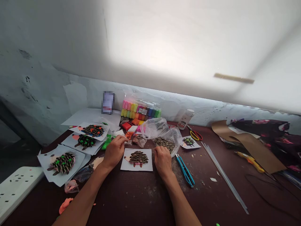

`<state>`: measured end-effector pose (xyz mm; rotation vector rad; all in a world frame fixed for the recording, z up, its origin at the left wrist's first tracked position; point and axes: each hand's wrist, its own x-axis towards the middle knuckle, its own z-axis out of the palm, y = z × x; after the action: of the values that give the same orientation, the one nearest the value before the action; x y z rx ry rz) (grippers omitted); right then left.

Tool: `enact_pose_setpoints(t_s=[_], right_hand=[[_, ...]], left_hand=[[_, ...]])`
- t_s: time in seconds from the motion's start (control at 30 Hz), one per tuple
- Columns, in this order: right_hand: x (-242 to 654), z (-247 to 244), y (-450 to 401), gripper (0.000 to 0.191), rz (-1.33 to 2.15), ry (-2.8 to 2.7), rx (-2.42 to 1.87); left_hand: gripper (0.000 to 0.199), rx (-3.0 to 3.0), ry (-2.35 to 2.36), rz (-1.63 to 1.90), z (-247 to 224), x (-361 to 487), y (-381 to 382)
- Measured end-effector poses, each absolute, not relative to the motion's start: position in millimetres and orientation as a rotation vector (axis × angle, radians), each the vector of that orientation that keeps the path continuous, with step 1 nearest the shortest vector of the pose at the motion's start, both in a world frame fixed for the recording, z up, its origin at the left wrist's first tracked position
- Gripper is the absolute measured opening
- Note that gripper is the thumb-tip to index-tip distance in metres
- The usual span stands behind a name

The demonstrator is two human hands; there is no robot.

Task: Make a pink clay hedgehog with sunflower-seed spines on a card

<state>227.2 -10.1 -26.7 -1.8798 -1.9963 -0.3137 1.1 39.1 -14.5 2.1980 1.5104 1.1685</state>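
A white card (125, 165) lies flat between my hands, bearing a hedgehog (138, 158) of dark striped seeds with a pinkish face and brown feet. My left hand (114, 153) is just beyond the card's left edge, fingers pinched near small bags of clay (139, 141); whatever is in the pinch is hidden. At the card's right edge my right hand (163, 159) is curled closed, its fingertips hiding anything they hold. Behind it a clear plastic bag (175, 138) lies open with many striped seeds (164, 144) inside.
Finished-looking hedgehog cards (80, 157) overlap at left, near a white power strip (21, 185). A blue cutter (185, 171), scissors (196, 135), glue sticks (224, 177) and a glue gun (251, 161) lie right. Coloured clay tubs (141, 111) and a white bottle (185, 119) stand behind.
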Motion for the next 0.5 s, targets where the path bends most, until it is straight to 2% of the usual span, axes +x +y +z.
enact_pose_setpoints(t_s=[0.2,0.33,0.5], right_hand=[[226.1,-26.3,-10.9,0.021,-0.255,-2.011,-1.825],[225.5,-27.4,-10.3,0.02,-0.247,-2.025,-1.846],[225.0,-28.8,-10.7,0.019,-0.219,-2.039,-1.828]], left_hand=[[0.033,2.248,1.671,1.178,-20.4,-2.1,45.3],[0.04,2.313,1.873,1.027,-28.7,-2.6,47.3],[0.042,2.38,1.882,0.842,-38.6,-2.6,48.1]])
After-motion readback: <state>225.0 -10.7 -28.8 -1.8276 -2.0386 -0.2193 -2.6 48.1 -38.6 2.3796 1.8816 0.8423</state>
